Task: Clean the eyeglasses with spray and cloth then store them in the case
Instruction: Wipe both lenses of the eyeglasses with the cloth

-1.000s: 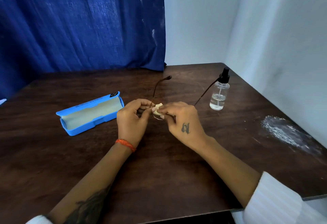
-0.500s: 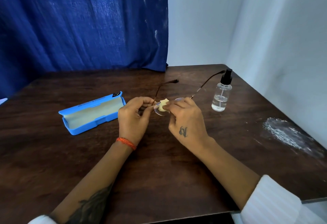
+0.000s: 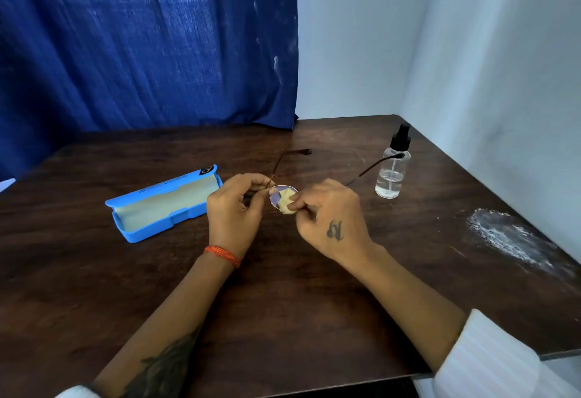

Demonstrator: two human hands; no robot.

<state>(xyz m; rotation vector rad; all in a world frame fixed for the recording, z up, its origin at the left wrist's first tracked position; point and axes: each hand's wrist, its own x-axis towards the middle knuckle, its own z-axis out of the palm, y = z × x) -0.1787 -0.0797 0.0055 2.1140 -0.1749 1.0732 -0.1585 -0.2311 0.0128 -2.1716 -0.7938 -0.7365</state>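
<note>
Our left hand (image 3: 234, 209) fingers pinch the glasses (image 3: 283, 188) rim; right hand (image 3: 330, 212) fingers press the cloth (image 3: 286, 201) onto a lens. Wiping continues, we judge; casing remains, the case (image 3: 163, 206) open beyond our left fingers.

Left hand (image 3: 234, 209) pinches the eyeglasses (image 3: 284, 191) at the frame's edge above the dark table (image 3: 283, 303), right hand (image 3: 330, 212) presses a small yellow cloth (image 3: 286, 202) onto the lens. Temples point away, one toward the spray bottle (image 3: 391, 166). Blue case (image 3: 163, 204) lies open on the left.

Second lens (image 3: 309, 191) hidden behind right hand (image 3: 333, 215)
</note>
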